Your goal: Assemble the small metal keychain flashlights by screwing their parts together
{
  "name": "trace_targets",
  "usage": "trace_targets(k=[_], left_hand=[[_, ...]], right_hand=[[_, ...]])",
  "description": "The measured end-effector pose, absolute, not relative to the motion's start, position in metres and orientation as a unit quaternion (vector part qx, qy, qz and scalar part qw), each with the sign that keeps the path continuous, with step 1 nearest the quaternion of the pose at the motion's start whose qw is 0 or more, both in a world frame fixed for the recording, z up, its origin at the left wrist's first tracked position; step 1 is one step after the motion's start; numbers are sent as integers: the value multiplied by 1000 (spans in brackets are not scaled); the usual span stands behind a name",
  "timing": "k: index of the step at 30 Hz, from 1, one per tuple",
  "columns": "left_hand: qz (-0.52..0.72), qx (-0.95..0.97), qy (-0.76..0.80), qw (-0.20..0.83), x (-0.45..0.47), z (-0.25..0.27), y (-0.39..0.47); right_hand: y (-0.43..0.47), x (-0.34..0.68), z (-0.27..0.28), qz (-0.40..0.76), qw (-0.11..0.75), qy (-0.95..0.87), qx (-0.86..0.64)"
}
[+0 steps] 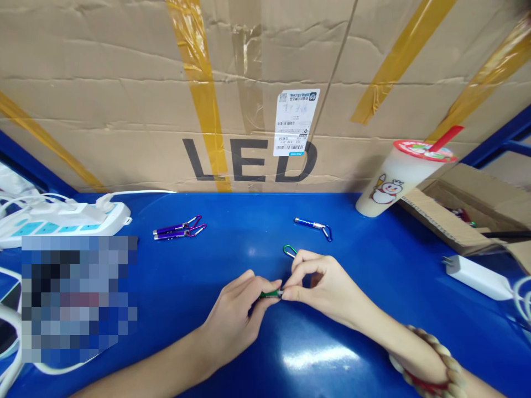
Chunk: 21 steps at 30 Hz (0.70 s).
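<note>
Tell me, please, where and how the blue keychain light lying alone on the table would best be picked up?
Probably by its slim barrel, pinched across its width from above. The blue keychain light lies flat on the blue table, apart from everything else, with its carabiner clip at the right end. The barrel is the straight, solid part; the clip looks thin and loose.

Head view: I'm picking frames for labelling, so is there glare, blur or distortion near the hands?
Head view: a white glare patch sits on the glossy blue table below the left hand and right hand; the green keychain light between them is sharp; a pixelated block masks the left side; wide-angle bending curves the edges.
</note>
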<state>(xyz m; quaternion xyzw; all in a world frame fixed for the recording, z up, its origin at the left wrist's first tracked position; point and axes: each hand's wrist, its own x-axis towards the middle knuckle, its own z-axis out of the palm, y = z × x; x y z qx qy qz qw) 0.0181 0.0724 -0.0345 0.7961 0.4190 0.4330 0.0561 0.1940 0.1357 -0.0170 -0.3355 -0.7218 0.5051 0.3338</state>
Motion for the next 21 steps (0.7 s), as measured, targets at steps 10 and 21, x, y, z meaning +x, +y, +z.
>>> trace_targets(k=[10,21], left_hand=[[419,821,387,-10,19,-39,69],[378,834,401,37,12,-36,75]], right_hand=[[134,191,-20,538,301,-703,-354],[136,192,-28,490,335,-736,-324]])
